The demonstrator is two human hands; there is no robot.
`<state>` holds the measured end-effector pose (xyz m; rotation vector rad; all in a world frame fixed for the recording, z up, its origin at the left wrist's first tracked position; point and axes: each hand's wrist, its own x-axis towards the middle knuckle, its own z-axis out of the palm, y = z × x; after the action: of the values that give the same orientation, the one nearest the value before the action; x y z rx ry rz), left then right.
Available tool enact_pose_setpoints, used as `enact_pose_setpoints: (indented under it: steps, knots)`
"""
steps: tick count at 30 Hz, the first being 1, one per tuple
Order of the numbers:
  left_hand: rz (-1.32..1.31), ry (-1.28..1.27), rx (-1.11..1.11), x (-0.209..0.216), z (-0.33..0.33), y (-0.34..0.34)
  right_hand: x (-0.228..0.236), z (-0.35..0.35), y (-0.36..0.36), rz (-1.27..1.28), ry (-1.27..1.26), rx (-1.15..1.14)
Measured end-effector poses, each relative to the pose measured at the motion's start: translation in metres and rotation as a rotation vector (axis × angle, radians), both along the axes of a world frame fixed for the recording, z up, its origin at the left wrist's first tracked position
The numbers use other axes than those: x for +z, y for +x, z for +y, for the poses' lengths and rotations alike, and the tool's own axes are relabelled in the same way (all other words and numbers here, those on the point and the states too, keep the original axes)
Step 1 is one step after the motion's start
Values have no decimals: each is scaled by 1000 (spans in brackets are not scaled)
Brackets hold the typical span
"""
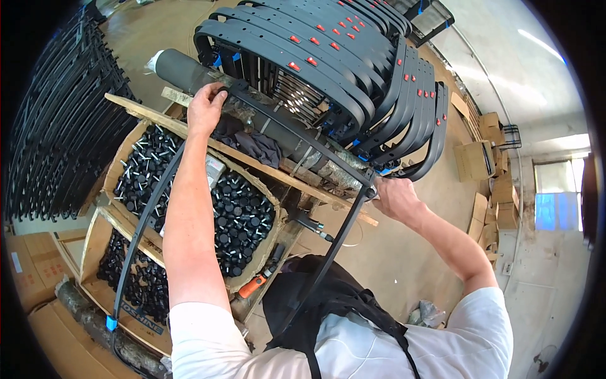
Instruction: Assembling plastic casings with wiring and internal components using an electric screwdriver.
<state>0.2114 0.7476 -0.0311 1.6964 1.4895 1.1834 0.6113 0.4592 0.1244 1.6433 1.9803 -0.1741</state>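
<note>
A black metal tube frame (297,129) lies with its crossbar over a padded roll. One side bar (331,256) runs back toward my apron, and a curved side bar (136,243) with a blue clip passes under my left forearm. My left hand (207,108) is closed round the crossbar's far left end, thumb and fingertips at the corner. At its right corner my right hand (396,197) grips the frame, with fingers curled and partly hidden. Whether that hand also holds a small part cannot be made out.
Cardboard boxes hold black knobs with metal studs (243,211) and small black parts (142,278). An orange-handled power tool (254,285) lies beside them. Stacked black frames with red clips (328,57) stand ahead; more frames (63,126) lean left. Cartons (475,161) line the right wall.
</note>
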Motion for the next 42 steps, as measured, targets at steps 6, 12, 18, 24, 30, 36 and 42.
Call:
enact_pose_setpoints:
  steps: [6,12,18,24,30,36,42]
  knots:
    - [79,5,-39,-4,10,1,-4,16,-1,-225,-255,-8]
    - [131,26,27,23,7,1,-27,22,-2,-7,-21,-190]
    - [200,123,66,30,-13,23,-38,-10,14,237,212,17]
    - [236,185,-73,34,-22,0,-24,-1,-5,271,165,-135]
    - [676,-142,128,84,-1,29,-25,3,-2,159,88,-283]
    - [1017,220,-356,64,22,5,-37,3,-3,366,114,-383]
    - [988,-59,-59,108,5,39,-39,-9,16,385,235,-141]
